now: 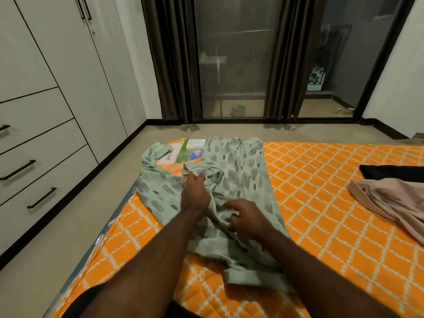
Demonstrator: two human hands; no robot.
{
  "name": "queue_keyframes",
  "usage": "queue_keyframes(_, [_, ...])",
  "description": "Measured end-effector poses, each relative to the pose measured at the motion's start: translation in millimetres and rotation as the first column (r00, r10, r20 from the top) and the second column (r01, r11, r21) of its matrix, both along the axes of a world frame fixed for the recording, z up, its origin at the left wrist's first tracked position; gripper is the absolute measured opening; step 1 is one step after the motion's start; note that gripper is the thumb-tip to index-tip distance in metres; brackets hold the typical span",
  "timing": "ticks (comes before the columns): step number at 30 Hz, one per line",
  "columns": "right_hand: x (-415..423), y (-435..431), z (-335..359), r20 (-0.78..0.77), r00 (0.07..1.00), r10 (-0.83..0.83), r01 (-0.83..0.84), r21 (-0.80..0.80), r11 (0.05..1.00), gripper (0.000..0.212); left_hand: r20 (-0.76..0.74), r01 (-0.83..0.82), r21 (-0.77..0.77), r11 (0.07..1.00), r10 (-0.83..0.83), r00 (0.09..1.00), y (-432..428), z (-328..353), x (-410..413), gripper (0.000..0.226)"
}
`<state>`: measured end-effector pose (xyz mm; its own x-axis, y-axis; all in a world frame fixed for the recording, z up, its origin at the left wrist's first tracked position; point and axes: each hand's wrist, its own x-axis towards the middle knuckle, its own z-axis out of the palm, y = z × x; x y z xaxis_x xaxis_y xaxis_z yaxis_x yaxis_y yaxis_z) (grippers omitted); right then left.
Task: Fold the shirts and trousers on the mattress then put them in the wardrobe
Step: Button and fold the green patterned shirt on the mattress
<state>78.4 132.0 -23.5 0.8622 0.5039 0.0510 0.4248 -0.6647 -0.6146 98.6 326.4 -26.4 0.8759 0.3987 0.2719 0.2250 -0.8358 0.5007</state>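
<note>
Mint shirt (238,177) with grey dabs; orange mattress (332,203), white lattice; pink garment (394,200); black garment (394,172); white wardrobe (57,88).

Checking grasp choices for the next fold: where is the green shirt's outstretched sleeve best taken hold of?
Grip the sleeve at its cuff end, coming from the left with the left hand. It lies spread away from the green shirt toward the mattress edge, free of the right hand, which pinches the bunched middle.

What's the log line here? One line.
step: fold | left hand: pinches green shirt | right hand: grips it | pink garment: unfolded
</note>
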Motion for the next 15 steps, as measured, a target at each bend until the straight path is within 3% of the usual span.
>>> queue_keyframes(3, [26.7,22.1,-2.6,0.080,0.997,-0.010,0.005,0.057,0.998,0.044,-0.073,0.103,0.239,0.965,-0.088,0.993,23.2,-0.2,30.9,0.053])
queue_keyframes(6, [43.4,35.9,-14.5,0.091,0.995,-0.038,0.030,0.096,0.995,0.040,-0.191,0.201,0.242,0.949,-0.156,0.969,45.7,-12.5,59.8,0.051])
queue_keyframes(8, [48.2,37.5,-29.0,0.072,0.996,-0.054,0.047,0.099,0.994,0.036,-0.213,0.212,0.260,0.942,-0.158,0.964,56.3,-23.7,72.9,0.039])
queue_keyframes(11, [52.3,35.6,-44.6,0.061,0.997,-0.042,0.036,0.091,0.995,0.035,-0.019,0.133,0.253,0.958,-0.133,0.991,68.0,-33.9,87.5,0.019])
queue_keyframes(15, [56.3,32.6,-34.0,0.057,0.995,-0.085,0.073,0.186,0.980,0.035,0.355,0.053,-0.102,0.993,-0.014,0.935,77.9,1.8,89.3,0.018])
